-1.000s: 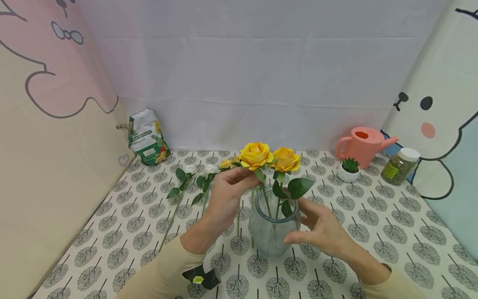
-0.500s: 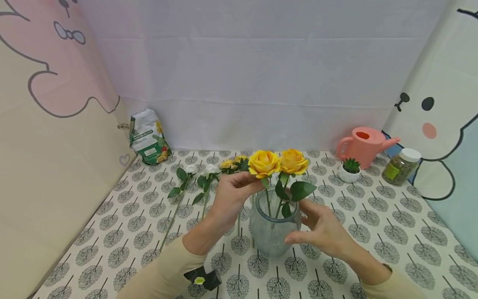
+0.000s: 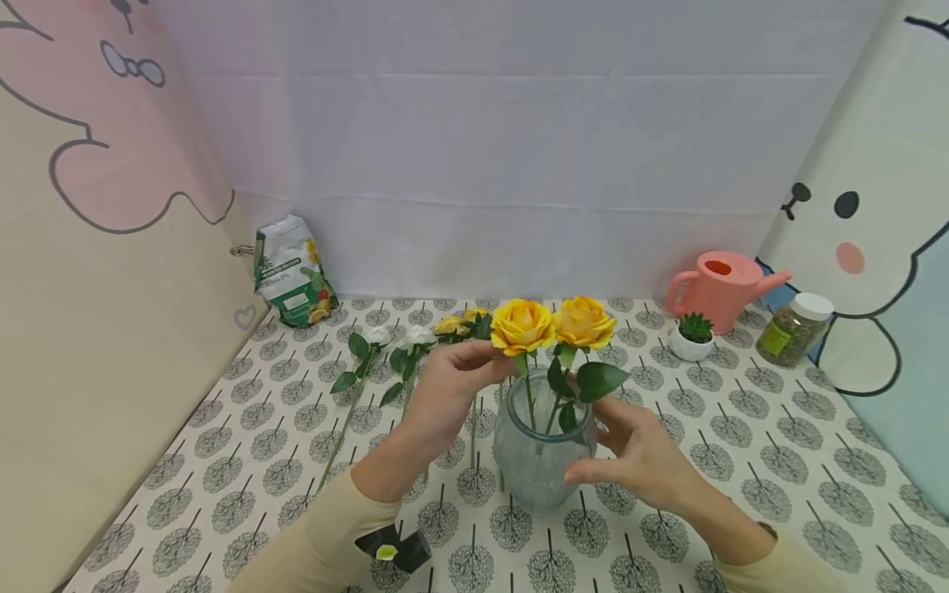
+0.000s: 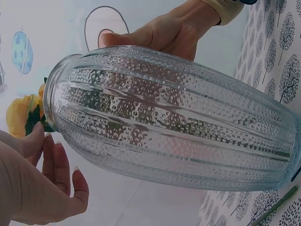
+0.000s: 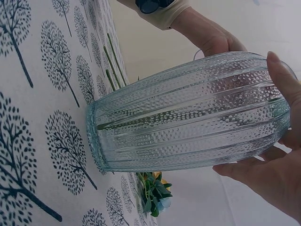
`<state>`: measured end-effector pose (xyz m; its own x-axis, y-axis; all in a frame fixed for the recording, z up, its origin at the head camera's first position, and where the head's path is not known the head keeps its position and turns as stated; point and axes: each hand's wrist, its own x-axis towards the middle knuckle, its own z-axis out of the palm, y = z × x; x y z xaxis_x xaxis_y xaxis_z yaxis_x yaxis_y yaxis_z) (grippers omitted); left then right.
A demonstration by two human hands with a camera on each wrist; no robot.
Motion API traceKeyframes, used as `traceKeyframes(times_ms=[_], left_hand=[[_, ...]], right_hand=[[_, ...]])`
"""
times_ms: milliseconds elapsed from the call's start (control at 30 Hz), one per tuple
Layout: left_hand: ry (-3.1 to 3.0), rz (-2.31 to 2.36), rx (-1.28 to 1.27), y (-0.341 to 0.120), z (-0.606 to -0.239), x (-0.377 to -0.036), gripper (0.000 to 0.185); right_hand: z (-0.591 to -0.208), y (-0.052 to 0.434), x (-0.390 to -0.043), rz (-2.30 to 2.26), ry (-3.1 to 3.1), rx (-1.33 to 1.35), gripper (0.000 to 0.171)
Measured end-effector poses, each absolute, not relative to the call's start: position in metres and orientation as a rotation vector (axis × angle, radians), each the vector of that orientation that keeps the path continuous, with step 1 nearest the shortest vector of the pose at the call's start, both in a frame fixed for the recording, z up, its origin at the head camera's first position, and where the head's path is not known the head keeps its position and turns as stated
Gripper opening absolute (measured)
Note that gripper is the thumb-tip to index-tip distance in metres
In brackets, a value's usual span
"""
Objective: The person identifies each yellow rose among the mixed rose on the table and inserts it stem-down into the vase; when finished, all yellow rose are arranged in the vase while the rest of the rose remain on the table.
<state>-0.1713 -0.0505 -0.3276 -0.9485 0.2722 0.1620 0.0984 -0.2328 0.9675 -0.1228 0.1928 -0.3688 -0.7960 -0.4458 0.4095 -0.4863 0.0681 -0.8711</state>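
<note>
Nearest to my head camera are two cream sleeves (image 3: pixel 326 527), the left one with a black strap (image 3: pixel 389 550) at the cuff bearing a yellow mark. Beyond the cuffs I have both hands at work. The right hand (image 3: pixel 641 457) is curved round the side of the glass vase (image 3: pixel 544 473), its thumb forward along the wall and its fingers toward the back. The left hand (image 3: pixel 448 391) pinches the left yellow rose (image 3: pixel 523 327) just under the bloom, between thumb and finger, while from the left wrist I see its other fingers loosely bent.

The vase stands upright on the tree-print cloth (image 3: pixel 771 494), ribbed and dimpled. Both stems go in through its mouth, and my right wrist view shows a green stem inside reaching nearly to the base. The right yellow rose (image 3: pixel 584 323) leans right, beside the first, with a broad leaf out over the rim.

To the left of the vase I can make out two white roses (image 3: pixel 419 336) lying on the cloth, and yellow flowers (image 3: pixel 450 327) behind the left hand. Farther right sit a succulent (image 3: pixel 695 329) in a white pot (image 3: pixel 690 347), a lidded jar (image 3: pixel 793 333) and a coral watering can (image 3: pixel 717 296). A white and green bag (image 3: pixel 295 276) stands at far left, before the pale backdrop (image 3: pixel 474 148)
</note>
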Motion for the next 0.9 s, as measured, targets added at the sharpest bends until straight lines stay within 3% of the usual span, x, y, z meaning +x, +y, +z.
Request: traceKeyframes(times_ms=[300, 500, 900], left_hand=[[2.054, 2.498, 0.333, -0.073, -0.324, -0.192, 0.011], [2.23, 2.576, 0.329, -0.087, -0.333, -0.22, 0.022], [2.78, 2.074, 0.097, -0.109, -0.386, -0.264, 0.019]], right_hand=[[-0.369, 0.192, -0.123, 1.902, -2.257, 1.0, 0.097], [-0.369, 0.192, -0.123, 1.906, -2.252, 1.0, 0.097], [-0.369, 0.193, -0.123, 1.898, -2.278, 0.975, 0.096]])
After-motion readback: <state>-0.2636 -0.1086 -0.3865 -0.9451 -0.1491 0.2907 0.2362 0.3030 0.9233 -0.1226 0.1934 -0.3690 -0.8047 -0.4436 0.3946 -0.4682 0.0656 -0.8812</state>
